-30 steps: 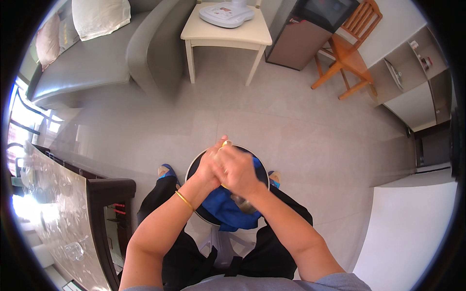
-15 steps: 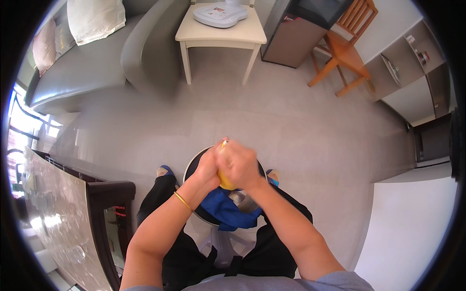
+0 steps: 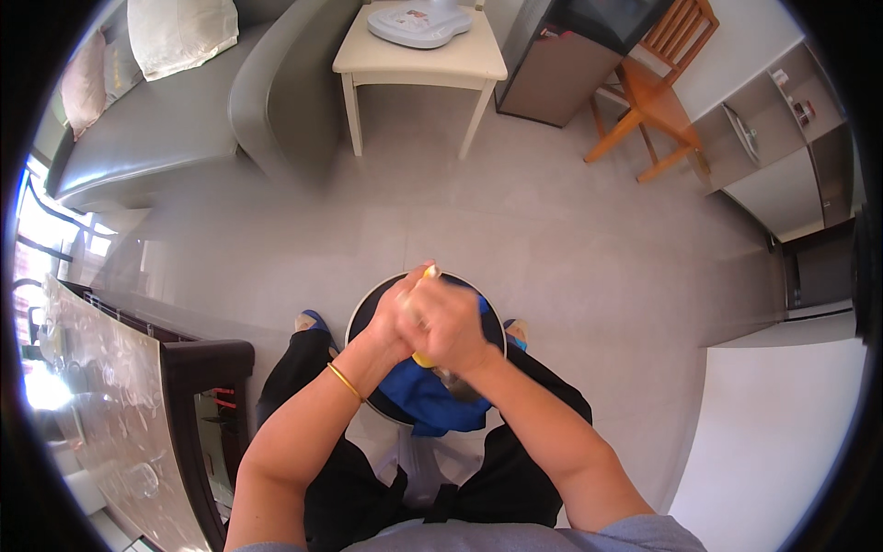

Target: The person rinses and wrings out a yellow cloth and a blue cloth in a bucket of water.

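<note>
Both hands meet over a round black stool top [image 3: 379,293] with a pale rim, between my knees. My left hand [image 3: 390,322] is closed around a yellow object [image 3: 423,360] with a whitish tip showing above the fingers. Pressed against it from the right, my right hand [image 3: 448,319] is closed too and slightly blurred. Most of the yellow object is hidden, so its kind is unclear. Beneath the hands, a blue cloth [image 3: 432,405] lies bunched on the stool top. A greyish, shiny item [image 3: 457,385] rests on the cloth, partly covered by my right wrist.
At the left stands a dark wooden table [image 3: 210,354] with a glossy top. Farther off are a grey sofa [image 3: 175,129], a cream chair [image 3: 418,69] bearing a pale plastic item, a fridge [image 3: 556,83] and a wooden chair [image 3: 658,101]. A white surface [image 3: 782,432] is at right.
My right hand has turned and shifted slightly over the left, covering more of the yellow object and the greyish item. Some blue cloth now shows beyond my right hand.
</note>
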